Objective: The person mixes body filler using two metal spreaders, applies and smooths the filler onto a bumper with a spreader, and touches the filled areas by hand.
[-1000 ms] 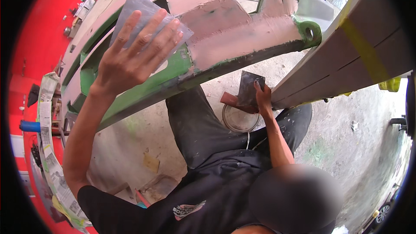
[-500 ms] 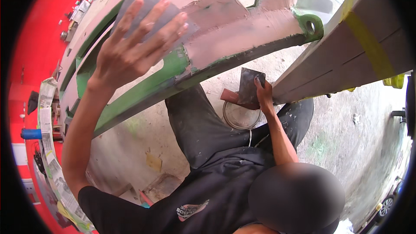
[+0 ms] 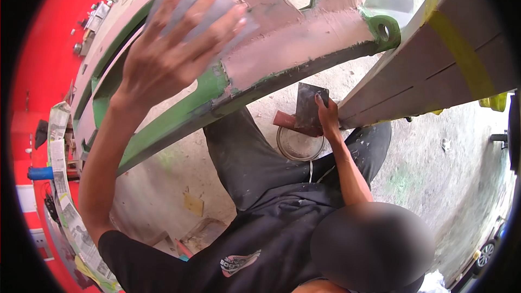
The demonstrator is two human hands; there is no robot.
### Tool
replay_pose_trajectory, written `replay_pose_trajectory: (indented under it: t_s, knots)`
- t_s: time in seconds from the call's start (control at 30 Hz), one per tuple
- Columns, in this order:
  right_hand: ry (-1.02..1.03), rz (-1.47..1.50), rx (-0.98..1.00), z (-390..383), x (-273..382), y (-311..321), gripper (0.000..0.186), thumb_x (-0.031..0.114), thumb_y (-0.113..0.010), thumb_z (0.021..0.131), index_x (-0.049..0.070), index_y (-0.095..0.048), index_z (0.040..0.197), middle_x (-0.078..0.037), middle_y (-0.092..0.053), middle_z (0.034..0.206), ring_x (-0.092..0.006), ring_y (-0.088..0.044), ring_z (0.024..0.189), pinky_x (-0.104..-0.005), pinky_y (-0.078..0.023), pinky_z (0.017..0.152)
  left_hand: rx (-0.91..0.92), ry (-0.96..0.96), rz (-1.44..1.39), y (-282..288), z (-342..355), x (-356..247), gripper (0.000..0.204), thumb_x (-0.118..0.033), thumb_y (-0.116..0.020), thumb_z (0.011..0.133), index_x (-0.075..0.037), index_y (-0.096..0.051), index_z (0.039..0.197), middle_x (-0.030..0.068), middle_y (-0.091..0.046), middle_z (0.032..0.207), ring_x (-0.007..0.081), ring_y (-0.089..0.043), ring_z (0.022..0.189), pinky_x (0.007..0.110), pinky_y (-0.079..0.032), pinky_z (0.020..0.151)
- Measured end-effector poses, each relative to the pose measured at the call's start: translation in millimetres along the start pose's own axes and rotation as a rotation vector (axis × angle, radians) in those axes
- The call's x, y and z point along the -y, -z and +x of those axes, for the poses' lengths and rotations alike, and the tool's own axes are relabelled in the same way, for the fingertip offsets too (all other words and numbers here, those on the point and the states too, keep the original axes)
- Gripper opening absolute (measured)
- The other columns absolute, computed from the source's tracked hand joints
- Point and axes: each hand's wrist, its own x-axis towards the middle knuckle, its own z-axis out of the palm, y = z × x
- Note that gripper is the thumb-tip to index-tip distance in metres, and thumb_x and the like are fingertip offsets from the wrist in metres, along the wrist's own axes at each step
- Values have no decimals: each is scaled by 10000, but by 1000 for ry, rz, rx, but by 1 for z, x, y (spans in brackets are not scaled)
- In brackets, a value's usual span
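Note:
My left hand (image 3: 157, 68) is raised at the upper left, fingers fanned over a thin grey sheet (image 3: 187, 8) that looks like a flexible putty spreader. That sheet lies over the face of a large car bumper (image 3: 304, 43), green with patches of pinkish filler. The thumb is hidden behind the sheet. Lower down, my right hand (image 3: 327, 114) grips a dark square plate (image 3: 308, 103) with the thumb flat on its face. Partly behind the plate is a reddish-brown piece (image 3: 285, 118), above a round tin (image 3: 296, 149) between my legs.
A long grey panel (image 3: 412, 70) with yellow tape stands close on the right. At the left is a rack edge wrapped in newspaper (image 3: 58, 152), with a blue roll (image 3: 40, 173). A yellowish scrap (image 3: 193, 203) lies on the stained concrete floor (image 3: 163, 190).
My left hand has shifted slightly up and to the right with the grey sheet, and is a little blurred. The right hand keeps its hold on the dark plate.

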Motion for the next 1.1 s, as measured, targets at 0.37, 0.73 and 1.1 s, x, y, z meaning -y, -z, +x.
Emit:
replay_pose_trajectory:
  t_s: [0.37,0.73,1.1]
  knots:
    - [-35,60,12,0,2,1,324,319,-608,952,5,-673,997,-29,-677,849,-100,-581,773,-281,-464,688,0,-1,-19,-1,-2,1,413,-167,-562,864,-212,-614,1271,-77,-558,1360,219,-486,1300,490,-296,1172]
    - [10,75,-19,-1,4,0,332,313,-618,939,-13,-673,968,-52,-680,819,-117,-589,761,-301,-466,681,38,-2,-13,0,3,-3,396,-167,-523,874,-188,-629,1255,-59,-546,1370,214,-479,1305,490,-301,1167]
    - [-3,44,5,2,0,1,326,314,-613,947,-5,-674,979,-15,-668,822,-85,-567,767,-286,-464,682,-18,-19,5,-4,21,-8,399,-159,-522,871,-194,-632,1254,-63,-564,1349,216,-483,1302,502,-272,1177]
